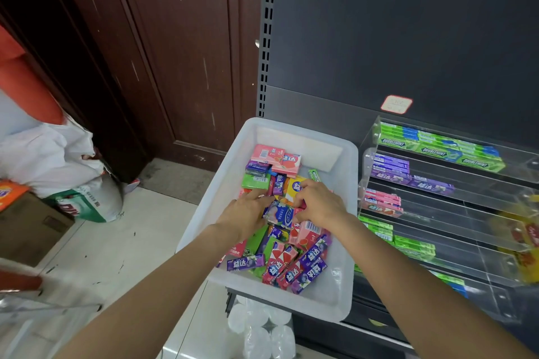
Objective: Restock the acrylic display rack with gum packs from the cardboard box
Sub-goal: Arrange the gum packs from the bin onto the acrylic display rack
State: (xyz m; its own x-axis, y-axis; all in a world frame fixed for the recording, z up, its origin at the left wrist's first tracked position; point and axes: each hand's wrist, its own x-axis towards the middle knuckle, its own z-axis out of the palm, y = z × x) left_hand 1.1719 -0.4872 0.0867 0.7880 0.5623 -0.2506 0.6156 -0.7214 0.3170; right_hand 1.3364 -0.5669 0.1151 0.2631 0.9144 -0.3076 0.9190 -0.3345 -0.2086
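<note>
Both hands are down in the pile of gum packs point(280, 213), which lies in a translucent white plastic bin point(347, 242), not a cardboard box as the task words it. The bin is the landmark here: the acrylic display rack point(455, 213) stands just beside its right wall, stepping up and away in tiers, each tier partly filled at its near-bin end with green, purple and pink packs laid lengthwise along the tier.

The left hand point(245, 213) rests on the pile in the middle of the bin, fingers stretched out fairly straight over the packs, touching them without closing round any one that I can make out. The right hand point(318, 202) is just to its right, nearer the rack-side wall of the bin, fingers curled down into the packs; it seems to be gathering or pinching pink ones at its fingertips, but the grip itself is hidden beneath the hand.

The packs in the bin lie jumbled, long axes pointing every way, some flat and some on edge. A blue and white pack point(280, 214) sits between the two hands.

The right hand is the nearer to the rack, so the carry would likely be a short sweep rightward over the bin wall. A lifted pack would probably need turning until its long axis runs along the tier, matching those already placed.
</note>
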